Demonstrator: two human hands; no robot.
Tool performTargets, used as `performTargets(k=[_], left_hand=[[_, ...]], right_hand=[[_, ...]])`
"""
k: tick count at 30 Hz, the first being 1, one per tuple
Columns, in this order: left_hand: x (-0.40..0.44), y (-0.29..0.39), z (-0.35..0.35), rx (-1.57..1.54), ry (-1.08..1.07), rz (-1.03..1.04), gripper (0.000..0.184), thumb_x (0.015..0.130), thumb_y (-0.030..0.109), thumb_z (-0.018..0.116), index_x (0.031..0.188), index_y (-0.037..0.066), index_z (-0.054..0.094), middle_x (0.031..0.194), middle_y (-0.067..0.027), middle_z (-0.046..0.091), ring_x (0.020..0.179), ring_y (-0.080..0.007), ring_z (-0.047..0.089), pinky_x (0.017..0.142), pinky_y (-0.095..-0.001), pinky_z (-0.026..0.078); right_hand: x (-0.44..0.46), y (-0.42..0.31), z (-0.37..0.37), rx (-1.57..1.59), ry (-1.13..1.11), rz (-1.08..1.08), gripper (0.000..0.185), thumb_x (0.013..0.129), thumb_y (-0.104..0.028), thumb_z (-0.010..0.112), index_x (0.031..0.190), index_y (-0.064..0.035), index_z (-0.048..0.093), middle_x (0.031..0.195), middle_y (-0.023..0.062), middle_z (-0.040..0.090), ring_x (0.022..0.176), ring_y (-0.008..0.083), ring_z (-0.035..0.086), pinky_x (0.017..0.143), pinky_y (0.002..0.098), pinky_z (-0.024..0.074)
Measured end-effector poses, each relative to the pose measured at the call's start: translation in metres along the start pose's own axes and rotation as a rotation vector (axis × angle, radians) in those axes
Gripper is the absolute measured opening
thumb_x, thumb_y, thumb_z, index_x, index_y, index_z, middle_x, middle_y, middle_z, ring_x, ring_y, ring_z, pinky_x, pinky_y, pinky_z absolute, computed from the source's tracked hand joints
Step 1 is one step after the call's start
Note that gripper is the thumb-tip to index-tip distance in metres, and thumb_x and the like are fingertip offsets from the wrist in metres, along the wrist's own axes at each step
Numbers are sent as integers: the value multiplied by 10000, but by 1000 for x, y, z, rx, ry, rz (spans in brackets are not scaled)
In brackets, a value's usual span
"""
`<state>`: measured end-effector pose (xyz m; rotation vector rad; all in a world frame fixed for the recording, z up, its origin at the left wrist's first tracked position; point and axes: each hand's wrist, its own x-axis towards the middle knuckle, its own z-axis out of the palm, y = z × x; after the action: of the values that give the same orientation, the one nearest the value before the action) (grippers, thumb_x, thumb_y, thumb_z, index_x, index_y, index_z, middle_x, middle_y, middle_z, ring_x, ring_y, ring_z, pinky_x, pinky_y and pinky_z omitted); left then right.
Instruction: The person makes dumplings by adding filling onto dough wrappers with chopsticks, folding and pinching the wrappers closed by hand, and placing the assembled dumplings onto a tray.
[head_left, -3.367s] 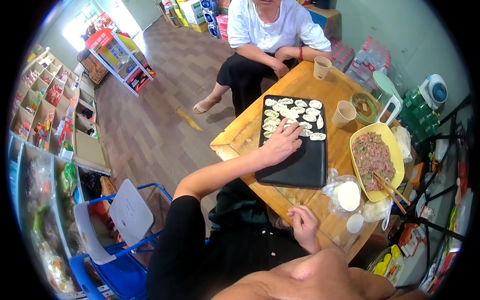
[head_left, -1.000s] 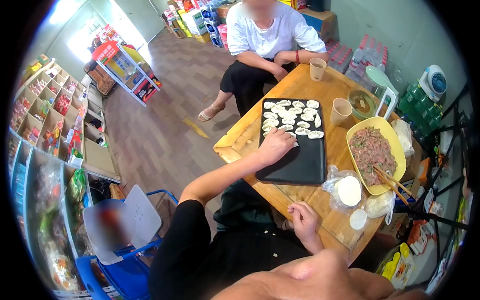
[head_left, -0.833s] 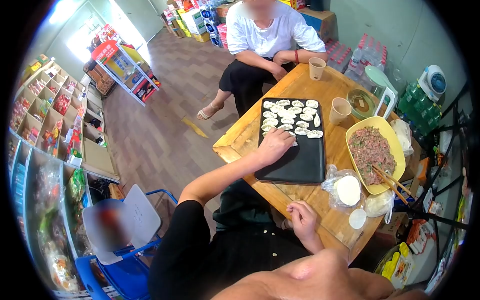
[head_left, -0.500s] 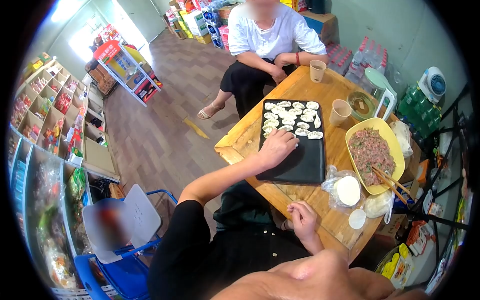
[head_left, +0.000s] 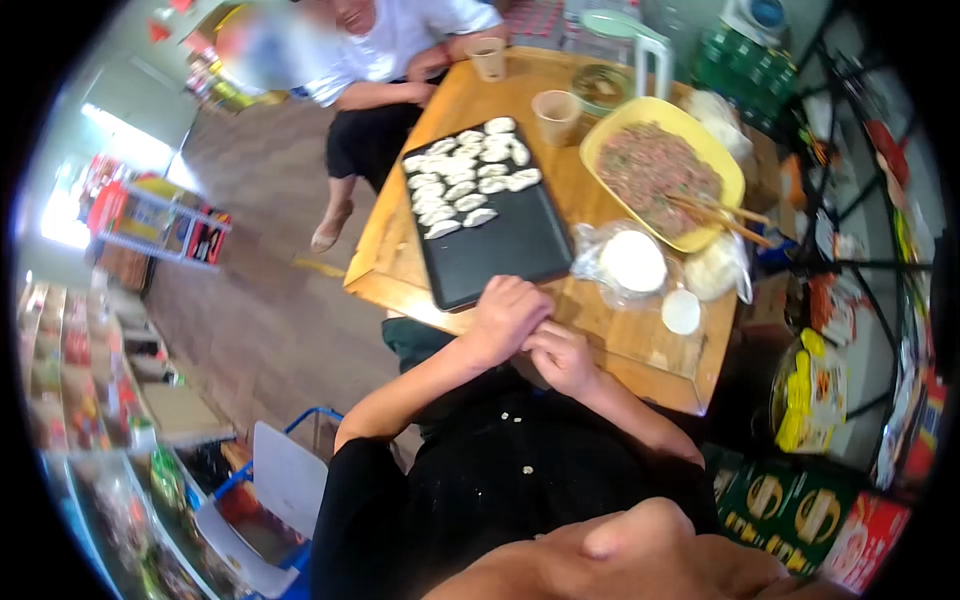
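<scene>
My left hand point(head_left: 508, 312) and my right hand point(head_left: 562, 357) meet in front of my body at the table's near edge, touching each other. Both have curled fingers; whatever they may hold is hidden. Just beyond them lies a black tray point(head_left: 505, 262) with several rows of folded dumplings point(head_left: 460, 172) on its far part. To the right, a stack of round dumpling wrappers point(head_left: 635, 262) rests in a plastic bag, and a single wrapper point(head_left: 681, 312) lies on the wood. A yellow bowl point(head_left: 727, 160) holds minced filling point(head_left: 655, 170), with chopsticks point(head_left: 725, 212) leaning in it.
The wooden table point(head_left: 640, 355) bears paper cups point(head_left: 556, 117), a pitcher point(head_left: 605, 85) and a white plastic bag point(head_left: 715, 275). Another person point(head_left: 400, 60) sits across the far left corner. A chair point(head_left: 285, 480) stands at my left; shelves point(head_left: 90, 370) line the left side.
My left hand has left the tray and drawn back to my right hand. Another dumpling lies in the near row. The view has shifted, with the table now farther left and up.
</scene>
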<state>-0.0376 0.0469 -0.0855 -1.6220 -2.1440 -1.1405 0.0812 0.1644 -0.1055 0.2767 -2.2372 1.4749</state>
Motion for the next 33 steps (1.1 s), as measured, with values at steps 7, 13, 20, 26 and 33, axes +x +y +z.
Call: performTargets(k=[7,13,20,26,33], left_hand=[[5,12,3,-90,-59,-118,90,803,38,689,819,54,602,769,-85,577,717,-305,549,646,-388,405],[46,38,17,-188,-74,-18,86,812,43,701,861,25,633,885,-112,615,803,-325,581,717,-398,481],[101,46,73,-81,-191,125,204,764,93,734,944,55,647,955,-106,609,917,-310,573,806,-408,485],[114,62,99,217,-225,32,422,695,264,787,997,39,597,998,-147,580,949,-329,568,826,-424,490],[114,66,102,278,-194,-31,349,726,234,746,962,31,587,977,-145,559,946,-324,562,814,-422,501]], right_hand=[[-14,-2,-6,15,-20,-90,118,788,27,608,882,-25,656,844,96,648,725,271,645,631,358,514],[-40,-14,-26,7,-45,-122,138,788,18,619,908,-38,659,860,92,661,718,276,651,622,361,522],[-27,-7,-13,-15,-373,-380,51,778,-65,619,812,-44,587,789,101,588,728,312,618,633,417,511],[-19,7,22,-34,-672,-589,110,754,-141,593,766,-34,572,729,122,599,730,325,642,639,452,521],[-21,17,19,-20,-686,-501,103,785,-119,585,834,-32,610,808,176,642,793,364,662,703,476,543]])
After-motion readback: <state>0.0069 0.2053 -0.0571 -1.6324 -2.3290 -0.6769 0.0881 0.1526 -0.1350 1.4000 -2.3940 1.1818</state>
